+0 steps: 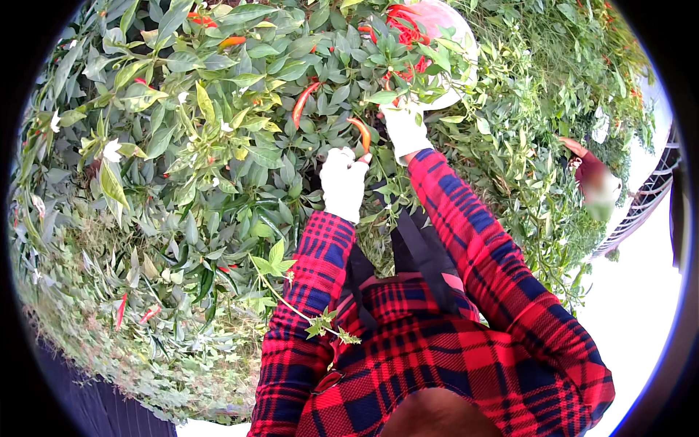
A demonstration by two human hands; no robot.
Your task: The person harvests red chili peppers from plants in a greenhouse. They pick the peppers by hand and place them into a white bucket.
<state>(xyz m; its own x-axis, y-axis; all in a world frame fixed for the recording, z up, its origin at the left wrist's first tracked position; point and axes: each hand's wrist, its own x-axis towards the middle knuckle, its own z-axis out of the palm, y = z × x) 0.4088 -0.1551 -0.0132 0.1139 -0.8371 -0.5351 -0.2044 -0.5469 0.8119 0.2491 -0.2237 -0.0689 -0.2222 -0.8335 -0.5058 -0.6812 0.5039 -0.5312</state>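
My left hand (344,177), in a white glove with bare fingertips, has its thumb and fingers at the lower end of an orange-red chili pepper (361,133). My right hand (405,127), gloved the same way, is up and to the right among the leaves, with a red chili pepper at its fingertips, partly hidden by foliage. Just beyond it sits a pale container (461,52) with many red chilies (404,33) in it. Another red chili (303,104) hangs on the plant to the upper left of my left hand.
Dense chili plants (262,153) surround both hands. A leafy vine (292,308) crosses my left sleeve. Another person (595,177) in a dark red top is among the plants at the right. Black sheeting (104,407) lies at the lower left, and a curved wire-like structure (650,191) stands at the right edge.
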